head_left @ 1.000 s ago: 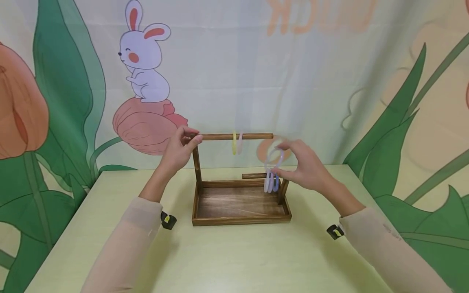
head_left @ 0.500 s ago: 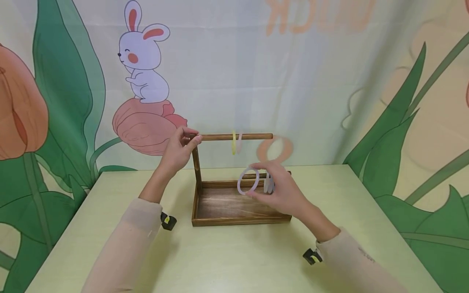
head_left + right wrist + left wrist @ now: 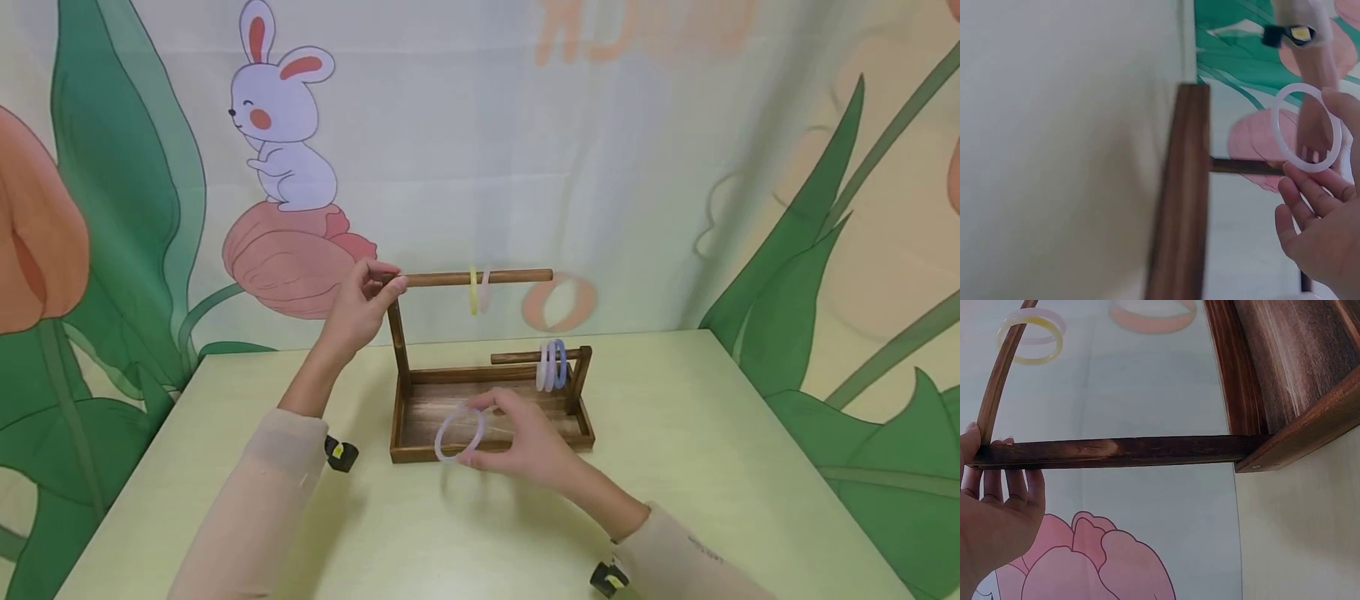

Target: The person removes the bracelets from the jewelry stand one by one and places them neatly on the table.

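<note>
Step in hand, by judgement: carrying of one smooth pale-lilac ring [image 3: 1276,125], glossy and round in section, onto or off a dark-brown wooden rack [image 3: 423,455]; direction not tellable. Location of ring: in the air before the rack's front edge, clear of all bars.

Right hand [image 3: 528,446]: ring pinched at one side between thumb and fingers. Left hand [image 3: 360,308]: rack gripped at its top left corner, thumb and fingers about the joint of post and bar.

Next move, if for hanging: ring faced squarely to a bar's free end, light pinch, rack held steady.

Rack parts: shallow rectangular tray, streaked grain; long straight upper bar [image 3: 517,276]; shorter lower bar [image 3: 513,359] on a low right post.

On upper bar: one thin yellow ring [image 3: 473,296]; beside it, one pale pinkish ring [image 3: 484,297]. On lower bar: two whitish-lilac rings [image 3: 551,371], one blue ring [image 3: 562,367], close together. Exact ring material: not tellable.

Beneath: smooth pale-green table [image 3: 420,542].
</note>
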Available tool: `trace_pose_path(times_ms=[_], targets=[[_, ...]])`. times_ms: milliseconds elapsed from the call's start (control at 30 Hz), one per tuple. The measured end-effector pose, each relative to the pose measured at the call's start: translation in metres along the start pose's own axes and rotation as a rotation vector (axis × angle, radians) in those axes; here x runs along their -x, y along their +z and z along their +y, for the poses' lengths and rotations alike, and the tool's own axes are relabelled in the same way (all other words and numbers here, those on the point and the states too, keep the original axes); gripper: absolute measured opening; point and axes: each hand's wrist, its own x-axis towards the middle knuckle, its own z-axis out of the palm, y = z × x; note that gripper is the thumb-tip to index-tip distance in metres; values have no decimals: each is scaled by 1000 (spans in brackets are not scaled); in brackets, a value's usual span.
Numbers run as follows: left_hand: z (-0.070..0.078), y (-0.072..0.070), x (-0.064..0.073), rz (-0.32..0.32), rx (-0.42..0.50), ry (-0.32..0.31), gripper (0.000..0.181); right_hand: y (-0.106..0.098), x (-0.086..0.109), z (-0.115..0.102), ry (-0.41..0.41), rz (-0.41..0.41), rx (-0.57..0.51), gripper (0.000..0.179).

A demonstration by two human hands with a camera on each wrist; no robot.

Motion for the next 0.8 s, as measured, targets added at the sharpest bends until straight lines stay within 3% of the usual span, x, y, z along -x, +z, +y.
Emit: trace_pose_path(times_ms=[300,633,800], targets=[[1,1,-1,12,-8,-9,41,43,6,8,111,-81,-129,60],[3,1,1,23,26,18,37,59,0,5,103,-147,-243,57],[1,0,2,12,17,12,37,62,2,5,126,-165,-232,57]])
